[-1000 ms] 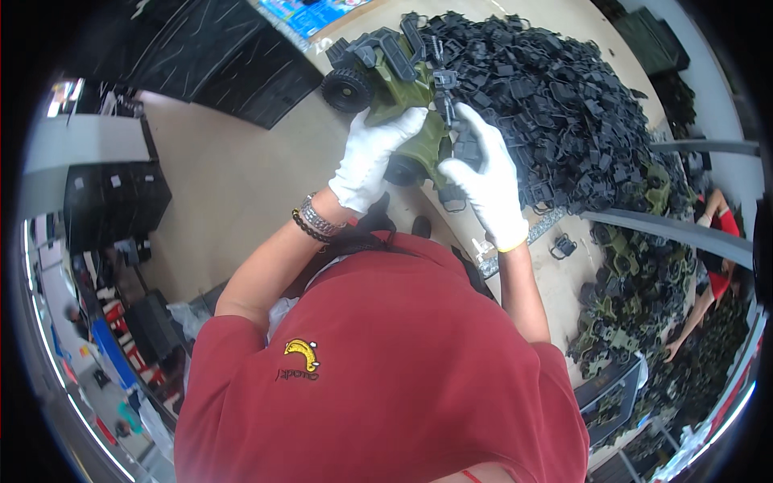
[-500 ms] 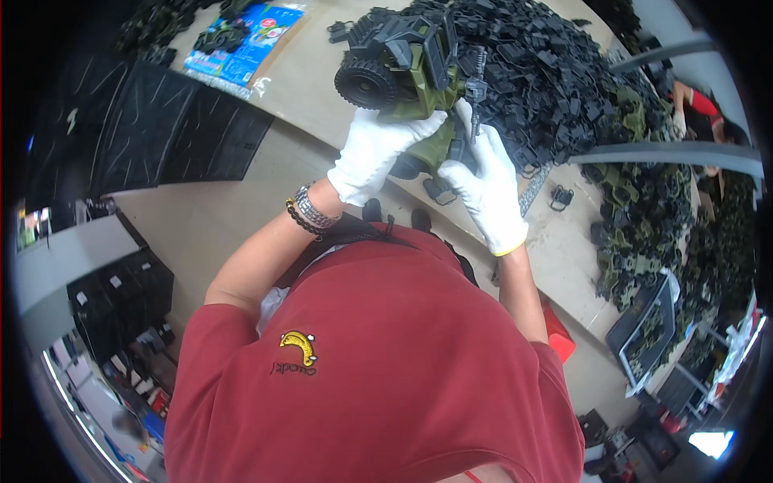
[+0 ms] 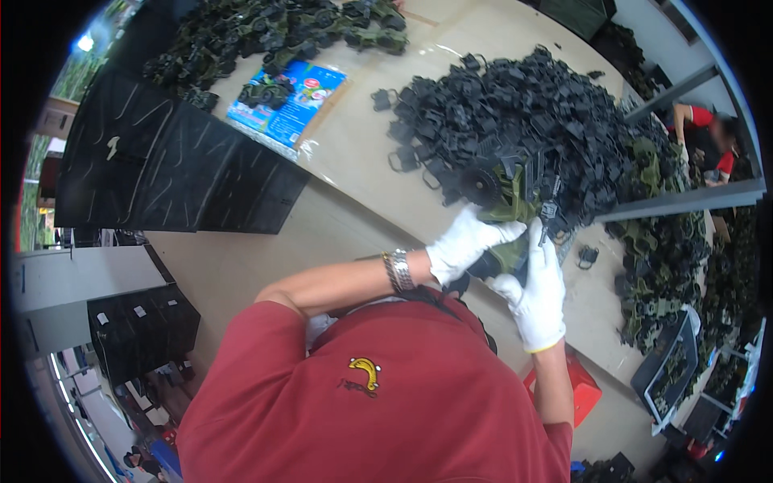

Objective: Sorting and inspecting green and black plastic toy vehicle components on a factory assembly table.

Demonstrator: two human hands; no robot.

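In front of me, over the near edge of the pile, is a green toy truck [image 3: 509, 201] with black wheels and black fittings. It is tilted, and its dark upper parts blend into the pile behind. My left hand [image 3: 465, 245], in a white glove, grips its near left side below a wheel. My right hand [image 3: 538, 302], also gloved, is closed about its right side, thumb apart from the raised forefinger. By that fingertip stands a narrow, notched black piece [image 3: 549, 208]; whether it is fixed to the truck I cannot tell.
A big heap of small black plastic parts [image 3: 523, 105] covers the table [image 3: 362, 173]. One black part [image 3: 588, 257] lies apart at right. Green toy bodies [image 3: 644, 249] line the right side, under a grey bar [image 3: 684, 201]. A blue package [image 3: 290, 101] lies left; a co-worker [image 3: 700, 121] is far right.
My view has shifted, so the hands and truck appear lower and further right. More of the pile shows beyond the truck. Both hands keep hold of it.
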